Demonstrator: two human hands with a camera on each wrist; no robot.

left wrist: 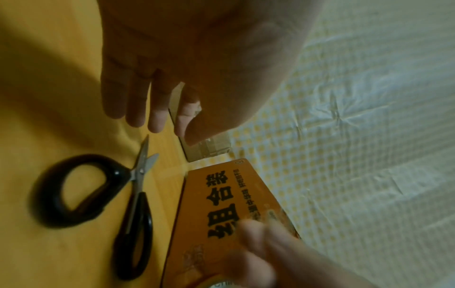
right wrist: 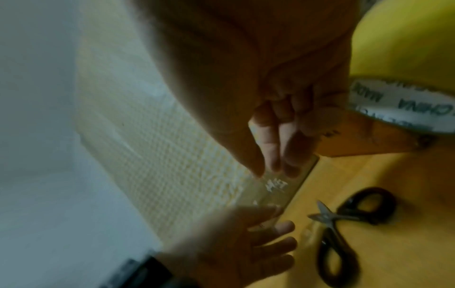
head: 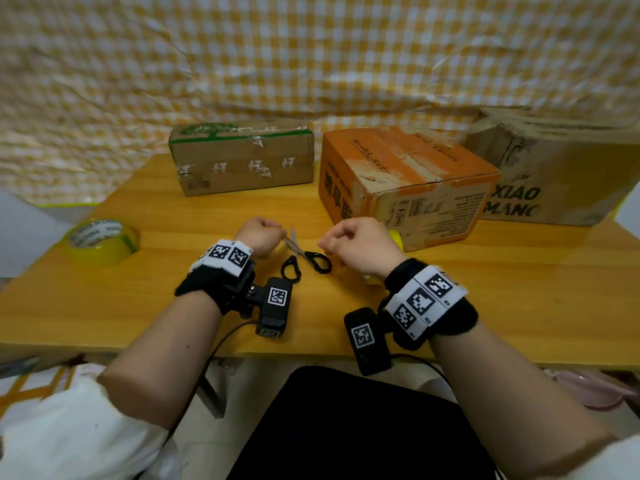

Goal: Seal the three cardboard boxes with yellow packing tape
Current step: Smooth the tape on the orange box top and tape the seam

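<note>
Three cardboard boxes stand at the back of the table: a brown box (head: pixel 242 157), an orange box (head: pixel 405 181) and a large printed box (head: pixel 561 174). One yellow tape roll (head: pixel 102 240) lies flat at the far left. A second yellow roll (right wrist: pixel 403 58) sits under my right wrist, against the orange box. My left hand (head: pixel 261 233) hovers beside the scissors' tips, fingers loose and holding nothing (left wrist: pixel 157 120). My right hand (head: pixel 353 244) is curled, thumb pressed to its first two fingers (right wrist: pixel 270 169); nothing shows between them.
Black-handled scissors (head: pixel 304 258) lie partly spread on the wooden table (head: pixel 173 209) between my hands. A yellow checked cloth (head: pixel 311 64) hangs behind the boxes. The table's front edge runs just below my wrists.
</note>
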